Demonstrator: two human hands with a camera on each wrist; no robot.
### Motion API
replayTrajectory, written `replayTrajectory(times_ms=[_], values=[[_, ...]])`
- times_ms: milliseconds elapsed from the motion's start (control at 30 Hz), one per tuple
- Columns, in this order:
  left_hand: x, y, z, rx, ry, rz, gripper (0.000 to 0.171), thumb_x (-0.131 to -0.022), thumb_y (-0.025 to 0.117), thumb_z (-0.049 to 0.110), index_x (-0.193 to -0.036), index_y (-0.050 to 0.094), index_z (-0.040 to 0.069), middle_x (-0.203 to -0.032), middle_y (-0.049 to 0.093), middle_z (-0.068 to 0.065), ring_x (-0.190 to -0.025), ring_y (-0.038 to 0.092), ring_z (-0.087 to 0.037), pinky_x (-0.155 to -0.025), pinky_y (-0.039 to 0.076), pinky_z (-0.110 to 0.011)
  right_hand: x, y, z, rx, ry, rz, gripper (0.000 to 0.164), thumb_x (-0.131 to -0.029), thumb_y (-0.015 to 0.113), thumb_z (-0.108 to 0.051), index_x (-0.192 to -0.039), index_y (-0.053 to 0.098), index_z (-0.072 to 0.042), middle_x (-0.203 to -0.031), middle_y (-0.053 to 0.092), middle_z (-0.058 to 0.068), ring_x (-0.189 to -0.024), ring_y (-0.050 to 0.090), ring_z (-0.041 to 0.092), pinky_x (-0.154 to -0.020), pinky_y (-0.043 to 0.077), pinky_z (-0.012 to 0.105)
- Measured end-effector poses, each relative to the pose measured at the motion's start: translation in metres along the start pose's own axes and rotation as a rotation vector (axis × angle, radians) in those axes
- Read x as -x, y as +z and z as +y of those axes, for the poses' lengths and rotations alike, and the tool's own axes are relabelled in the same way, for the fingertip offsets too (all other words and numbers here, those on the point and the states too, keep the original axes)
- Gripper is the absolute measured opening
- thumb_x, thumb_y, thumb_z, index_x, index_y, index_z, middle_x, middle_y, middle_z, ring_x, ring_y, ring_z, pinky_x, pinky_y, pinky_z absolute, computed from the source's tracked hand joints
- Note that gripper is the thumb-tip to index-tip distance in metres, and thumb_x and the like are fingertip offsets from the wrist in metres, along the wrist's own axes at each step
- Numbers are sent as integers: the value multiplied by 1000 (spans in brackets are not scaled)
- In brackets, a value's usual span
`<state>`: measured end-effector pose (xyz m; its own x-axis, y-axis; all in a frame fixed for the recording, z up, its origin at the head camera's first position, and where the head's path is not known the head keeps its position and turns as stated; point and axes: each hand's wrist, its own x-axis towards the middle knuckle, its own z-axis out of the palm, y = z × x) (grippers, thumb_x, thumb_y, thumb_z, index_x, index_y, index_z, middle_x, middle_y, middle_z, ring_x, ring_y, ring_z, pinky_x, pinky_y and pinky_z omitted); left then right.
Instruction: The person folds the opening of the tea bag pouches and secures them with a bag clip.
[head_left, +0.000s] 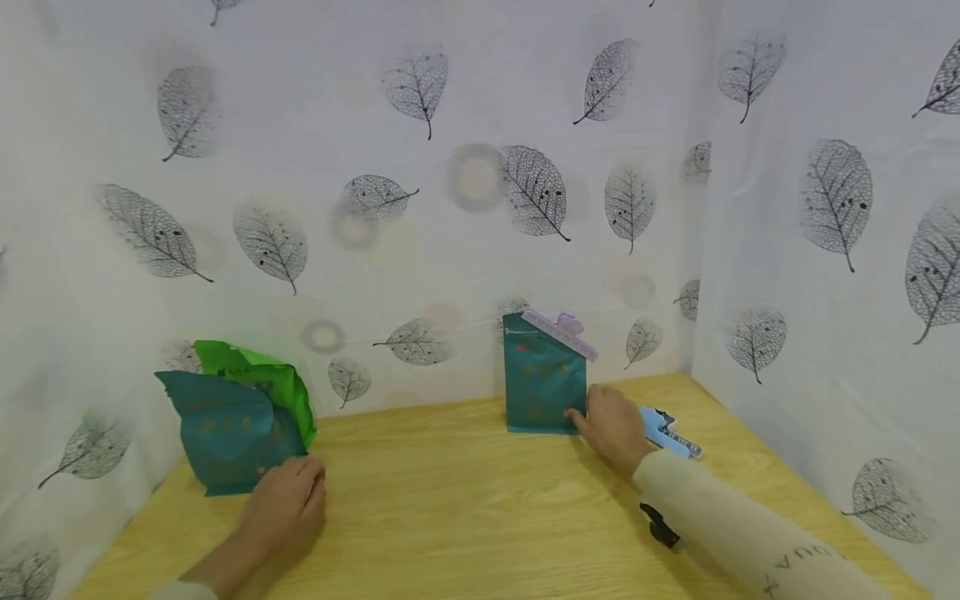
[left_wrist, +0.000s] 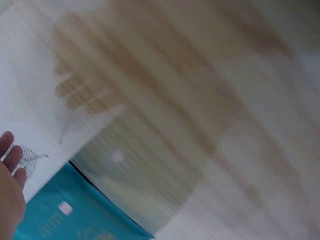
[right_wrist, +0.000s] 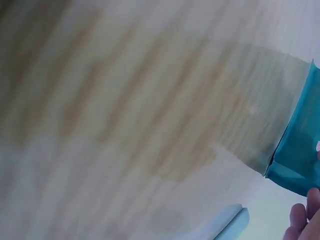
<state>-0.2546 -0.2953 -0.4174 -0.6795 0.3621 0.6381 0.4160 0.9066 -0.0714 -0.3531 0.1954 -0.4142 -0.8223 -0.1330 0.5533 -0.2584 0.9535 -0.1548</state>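
Observation:
At the left, a teal pouch [head_left: 228, 437] with a folded-over top stands on the table in front of a bright green pouch [head_left: 258, 375]. My left hand [head_left: 285, 504] is at the teal pouch's lower right corner, fingers loosely bent; its thumb is hidden. In the left wrist view those fingers [left_wrist: 12, 162] show beside the pouch's edge. A second teal pouch [head_left: 543, 387] stands upright near the back wall, a lilac sealing clip [head_left: 560, 332] slanting across its top right corner. My right hand [head_left: 615, 429] holds its right edge, thumb in front and the other fingers at the side.
Blue and white clips [head_left: 667, 432] lie on the wooden table [head_left: 420, 500] just right of my right hand. Leaf-patterned white sheeting [head_left: 450, 275] rises behind the table and at both sides.

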Motion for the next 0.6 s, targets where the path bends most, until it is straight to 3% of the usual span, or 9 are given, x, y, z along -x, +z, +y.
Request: replayTrajectory(times_ms=[100, 200, 367, 600], values=[[5, -8, -11, 38, -22, 90, 11, -80, 62, 5, -77, 57, 15, -73, 56, 4, -68, 54, -12, -57, 42, -32, -2, 1, -6, 26, -96, 43, 34, -84, 68, -39, -73, 53, -10, -62, 52, 3, -54, 52, 18, -46, 42, 35], [8, -12, -20, 36, -14, 139, 11, -78, 62, 3, -76, 57, 13, -70, 56, 4, -66, 54, -13, -58, 45, -33, -3, 1, -11, 44, -199, 61, 23, -85, 66, -27, -75, 54, -10, -62, 53, 2, -55, 54, 20, -49, 45, 37], [12, -14, -30, 12, -21, 125, 13, -76, 65, 4, -73, 56, 14, -67, 54, 5, -62, 52, -12, -55, 43, -32, -3, 3, -17, 26, -264, -4, 14, -84, 65, -17, -75, 54, -14, -66, 54, -2, -59, 55, 16, -53, 46, 32], [19, -19, -46, -16, -98, 85, 9, -76, 64, 6, -74, 57, 11, -69, 58, 0, -62, 53, -15, -53, 43, -33, 0, 2, -23, -18, -249, -99, 8, -84, 67, -14, -81, 59, -12, -74, 58, -2, -66, 56, 14, -60, 48, 31]])
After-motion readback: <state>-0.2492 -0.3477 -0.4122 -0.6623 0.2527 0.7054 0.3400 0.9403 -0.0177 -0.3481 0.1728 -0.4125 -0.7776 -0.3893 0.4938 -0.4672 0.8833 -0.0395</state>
